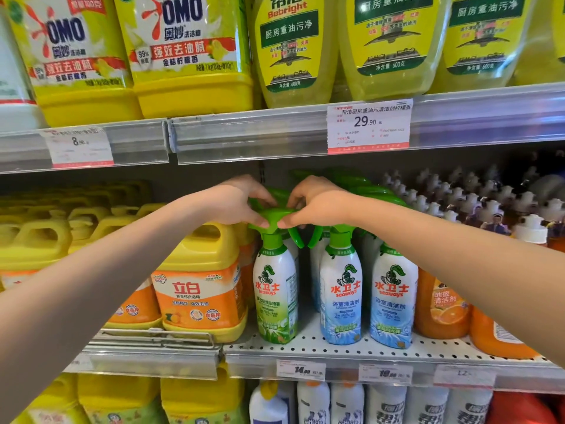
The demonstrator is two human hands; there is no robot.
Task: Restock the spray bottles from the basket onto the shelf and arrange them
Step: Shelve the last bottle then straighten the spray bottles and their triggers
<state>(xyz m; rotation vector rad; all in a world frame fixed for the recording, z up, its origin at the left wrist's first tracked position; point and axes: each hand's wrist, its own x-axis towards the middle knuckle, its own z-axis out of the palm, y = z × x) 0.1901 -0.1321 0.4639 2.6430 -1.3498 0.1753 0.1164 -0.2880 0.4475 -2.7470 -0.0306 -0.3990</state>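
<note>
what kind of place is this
Most likely a supermarket cleaning-products aisle: metal shelving with a 29.90 price tag on the rail, rows of identical Seaways spray bottles, and OMO dish detergent jugs above.

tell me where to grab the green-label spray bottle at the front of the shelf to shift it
Judging by its shape, grip the green-label bottle at the narrow neck under its green trigger head, coming from the front and above. It stands upright at the shelf edge, a jug close on its left and a blue-label bottle on its right, so its sides are crowded.
</note>
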